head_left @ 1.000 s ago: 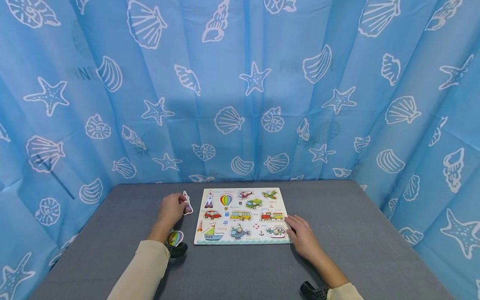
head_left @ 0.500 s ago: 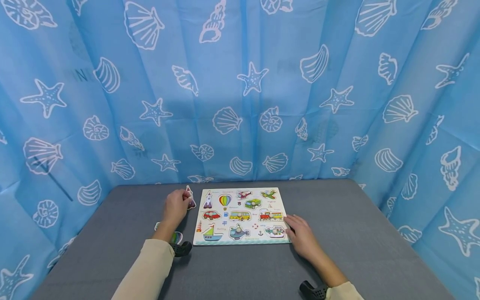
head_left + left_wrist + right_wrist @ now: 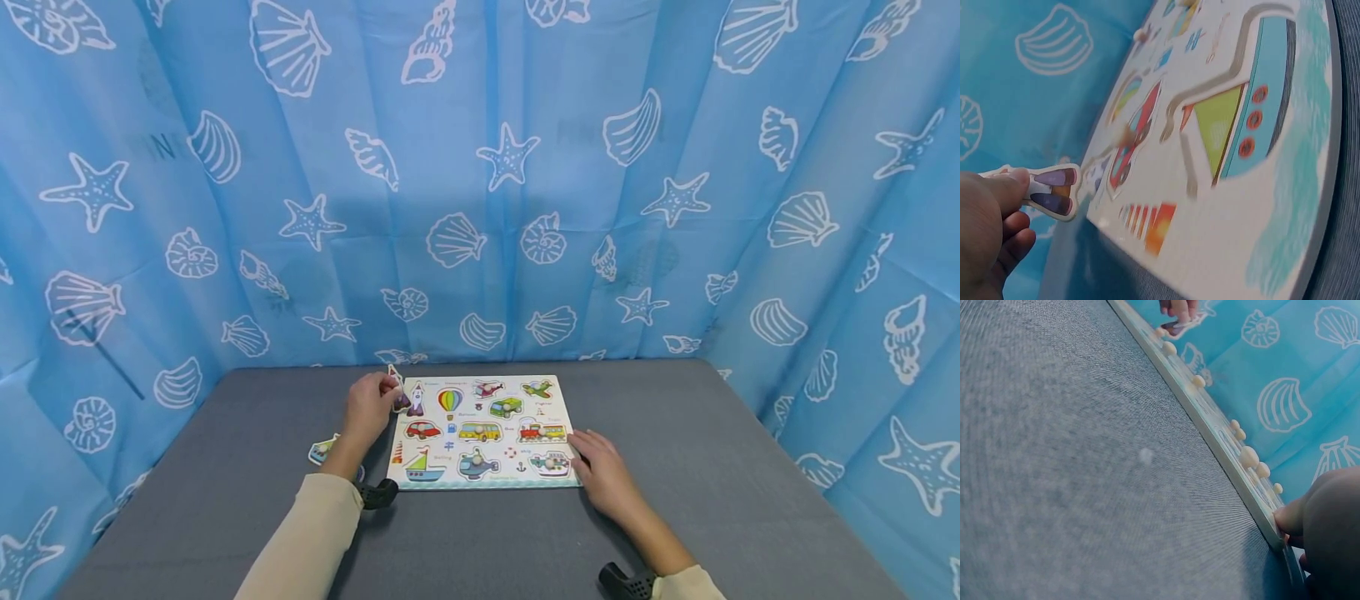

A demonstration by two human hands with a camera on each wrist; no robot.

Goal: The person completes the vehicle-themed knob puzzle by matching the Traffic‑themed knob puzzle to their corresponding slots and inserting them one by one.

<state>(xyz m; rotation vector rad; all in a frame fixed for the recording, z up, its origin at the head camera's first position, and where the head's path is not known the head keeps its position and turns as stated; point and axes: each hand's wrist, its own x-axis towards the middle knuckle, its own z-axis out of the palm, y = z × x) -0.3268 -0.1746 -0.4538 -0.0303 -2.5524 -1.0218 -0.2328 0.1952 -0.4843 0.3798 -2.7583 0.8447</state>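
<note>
My left hand pinches a rocket puzzle piece between thumb and fingers, above the table. In the head view the rocket overlaps the upper left edge of the wooden puzzle board, beside the printed rocket. My right hand rests at the board's right edge; in the right wrist view its thumb touches the top near the corner, other fingers beside the edge. Knobbed pieces such as a red car, a yellow bus and a train sit in the board.
A loose sailboat piece lies on the grey table left of my left forearm. Another loose piece is mostly hidden behind that forearm. Blue shell-patterned curtains hang behind the table and along both sides.
My left hand has moved right and away from me with the rocket piece, reaching the board's left edge. The sailboat piece has come into view beside the forearm. My right hand stays put.
</note>
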